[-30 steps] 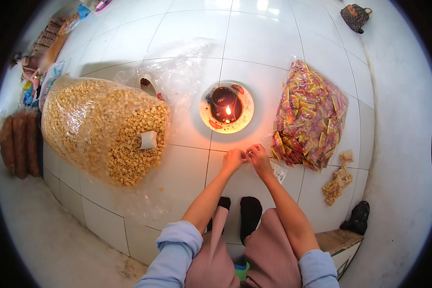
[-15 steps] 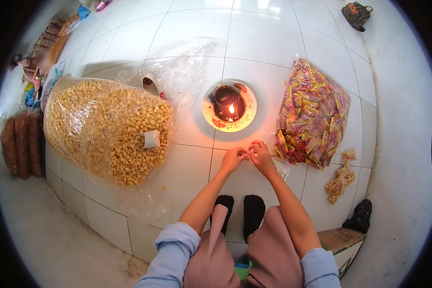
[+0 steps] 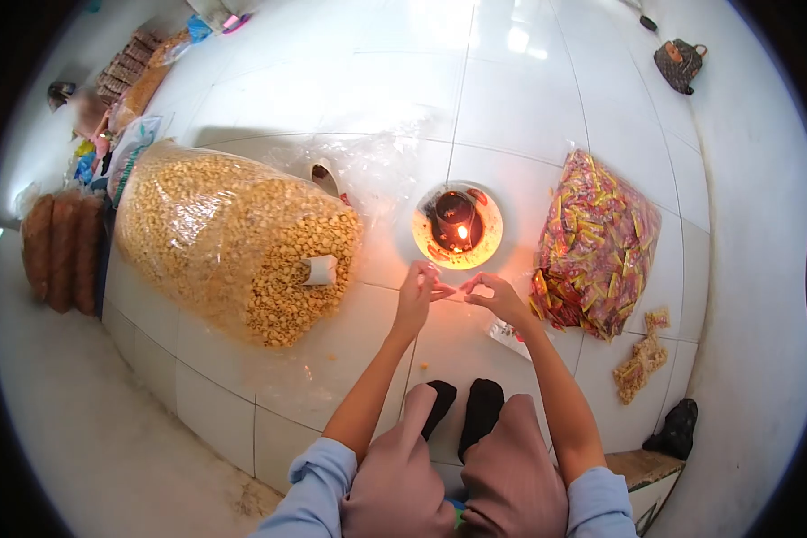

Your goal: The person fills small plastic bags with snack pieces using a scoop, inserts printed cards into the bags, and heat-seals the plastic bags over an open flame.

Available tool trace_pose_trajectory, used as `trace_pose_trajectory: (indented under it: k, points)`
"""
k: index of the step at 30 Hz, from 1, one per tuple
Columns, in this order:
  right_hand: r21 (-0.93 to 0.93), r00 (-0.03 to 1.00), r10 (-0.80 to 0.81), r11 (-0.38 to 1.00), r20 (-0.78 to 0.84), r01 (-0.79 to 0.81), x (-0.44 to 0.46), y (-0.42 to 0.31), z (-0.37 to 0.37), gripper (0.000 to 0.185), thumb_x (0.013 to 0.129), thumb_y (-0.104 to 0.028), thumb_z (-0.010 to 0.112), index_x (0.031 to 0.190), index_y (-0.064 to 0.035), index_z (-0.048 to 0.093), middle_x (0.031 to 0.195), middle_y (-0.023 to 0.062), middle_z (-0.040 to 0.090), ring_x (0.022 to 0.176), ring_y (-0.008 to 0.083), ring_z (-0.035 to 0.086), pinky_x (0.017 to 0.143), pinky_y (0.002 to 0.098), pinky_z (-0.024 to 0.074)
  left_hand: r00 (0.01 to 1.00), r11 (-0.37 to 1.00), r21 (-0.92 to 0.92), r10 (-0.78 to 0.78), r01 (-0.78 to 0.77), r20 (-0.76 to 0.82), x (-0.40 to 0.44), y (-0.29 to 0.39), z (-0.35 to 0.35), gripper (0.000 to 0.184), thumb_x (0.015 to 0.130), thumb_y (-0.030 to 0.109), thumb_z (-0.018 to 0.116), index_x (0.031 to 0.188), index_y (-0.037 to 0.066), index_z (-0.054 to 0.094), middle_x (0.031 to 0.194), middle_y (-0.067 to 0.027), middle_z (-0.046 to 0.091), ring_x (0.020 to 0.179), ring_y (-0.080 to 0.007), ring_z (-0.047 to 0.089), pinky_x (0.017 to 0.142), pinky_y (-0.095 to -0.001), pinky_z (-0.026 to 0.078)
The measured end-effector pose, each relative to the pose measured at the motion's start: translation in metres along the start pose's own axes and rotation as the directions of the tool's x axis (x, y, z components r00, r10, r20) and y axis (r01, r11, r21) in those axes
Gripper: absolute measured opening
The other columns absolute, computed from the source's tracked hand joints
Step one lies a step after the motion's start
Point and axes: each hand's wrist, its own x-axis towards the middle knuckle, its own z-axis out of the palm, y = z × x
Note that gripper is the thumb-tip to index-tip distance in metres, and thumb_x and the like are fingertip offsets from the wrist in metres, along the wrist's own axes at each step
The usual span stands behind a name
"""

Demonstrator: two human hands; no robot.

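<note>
My left hand (image 3: 415, 296) is just in front of a lit burner, its fingers spread and nothing clear in them. Facing it is my right hand (image 3: 496, 299), its fingers bent and the tips brought together; anything pinched there is too small to make out. A narrow gap separates the two hands. Just beyond them, a small flame (image 3: 462, 232) burns on a dark can-like lamp (image 3: 455, 208) in a sooty, light-coloured dish (image 3: 423, 250). Under my right wrist lies a flat, clear packet with white and dark print (image 3: 508, 336).
At left lies a big clear bag of ring-shaped snacks (image 3: 197, 224), with a white cup (image 3: 320, 270) in it. A bag of red-and-yellow sachets (image 3: 596, 242) is at right, near small filled snack packs (image 3: 638, 366). A black plastic bundle (image 3: 675, 429) sits by the wall. Another person (image 3: 99, 125) is far left.
My hands were together, fingertips pinching something small and pale; now they have moved apart, and the left fingers have spread. The view has shifted, so everything on the floor appears farther right.
</note>
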Motion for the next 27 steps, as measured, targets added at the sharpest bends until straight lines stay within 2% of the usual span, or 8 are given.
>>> trace_pose_trajectory:
  k: [2,13,16,18,19,21,23,27]
  points:
    - [0.502,0.96,0.241,0.818,0.146,-0.281,0.004,-0.009,-0.002,0.021,0.073,-0.014,0.067,0.09,-0.0042,0.059,0.087,0.0087,0.062,0.084,0.0145,0.057,0.073,0.0274,0.0456,0.989,0.993,-0.096,0.048,-0.061,-0.137,-0.006,0.014,-0.012,0.014,0.092,0.018,0.04,0.093,0.004,0.039,0.088,-0.0046,0.042,0.072,-0.0178,0.061,0.069,-0.0299,0.054]
    - [0.536,0.94,0.248,0.84,-0.233,-0.089,0.028,-0.102,0.002,0.014,0.076,-0.009,0.064,0.086,-0.0005,0.06,0.077,0.0049,0.063,0.07,0.0092,0.058,0.061,0.0216,0.0439,0.919,0.981,-0.153,0.051,-0.12,-0.39,-0.053,0.03,-0.066,0.016,0.09,0.016,0.045,0.098,0.002,0.041,0.1,-0.0099,0.047,0.085,-0.0193,0.057,0.08,-0.033,0.049]
    - [0.428,0.931,0.145,0.904,-0.335,0.014,0.037,-0.123,0.008,0.012,0.076,-0.008,0.064,0.083,0.0002,0.061,0.076,0.0056,0.064,0.068,0.0086,0.058,0.059,0.0224,0.044,0.792,0.936,0.221,0.349,-0.273,-0.501,-0.056,0.048,-0.064,0.031,0.086,0.016,0.053,0.109,-0.001,0.04,0.106,-0.0146,0.047,0.097,-0.0244,0.052,0.086,-0.0339,0.043]
    - [0.283,0.94,0.05,0.958,-0.338,0.051,0.044,-0.136,0.008,0.01,0.075,-0.008,0.064,0.081,-0.0002,0.061,0.073,0.0071,0.063,0.062,0.0091,0.057,0.056,0.0236,0.0442,0.631,0.453,0.874,0.734,-0.176,-0.253,-0.059,0.091,-0.049,0.049,0.081,0.017,0.059,0.12,-0.002,0.036,0.112,-0.0173,0.045,0.105,-0.0261,0.046,0.09,-0.0335,0.037]
    - [0.225,0.955,0.051,0.974,-0.292,0.017,0.048,-0.144,0.006,0.008,0.075,-0.008,0.063,0.079,-0.0019,0.062,0.07,0.0074,0.06,0.065,0.0139,0.055,0.06,0.0254,0.0437,0.621,0.458,0.87,0.739,-0.182,-0.259,-0.057,0.111,-0.044,0.049,0.081,0.017,0.059,0.12,-0.002,0.036,0.112,-0.0173,0.045,0.105,-0.0261,0.046,0.09,-0.0335,0.037]
    - [0.046,0.948,-0.139,0.986,-0.287,0.158,0.054,-0.161,-0.003,0.007,0.075,-0.008,0.063,0.079,-0.0021,0.062,0.071,0.0073,0.059,0.068,0.0165,0.053,0.062,0.0265,0.0428,0.753,0.229,0.884,0.632,-0.408,0.184,-0.047,0.141,-0.043,0.041,0.078,0.009,0.061,0.114,-0.002,0.045,0.109,-0.0122,0.049,0.098,-0.0162,0.05,0.08,-0.0278,0.042]
    - [-0.124,0.883,-0.376,0.926,-0.28,0.355,0.06,-0.176,-0.004,0.006,0.076,-0.007,0.061,0.077,-0.002,0.062,0.077,0.0067,0.055,0.075,0.0223,0.049,0.07,0.0295,0.0405,0.85,0.429,0.804,0.499,-0.412,0.169,-0.032,0.14,-0.051,0.034,0.077,0.009,0.063,0.106,-0.001,0.051,0.101,-0.0108,0.054,0.089,-0.0145,0.052,0.074,-0.0264,0.044]
    - [-0.138,0.89,-0.336,0.942,-0.309,0.307,0.065,-0.181,-0.004,0.009,0.075,-0.007,0.062,0.083,-0.0015,0.061,0.078,0.0066,0.053,0.074,0.0218,0.049,0.07,0.0303,0.0412,0.969,0.723,0.66,0.246,-0.202,0.027,-0.02,0.135,-0.056,0.014,0.074,0.011,0.067,0.083,0.0,0.063,0.071,-0.0058,0.061,0.062,-0.009,0.054,0.058,-0.0229,0.045]
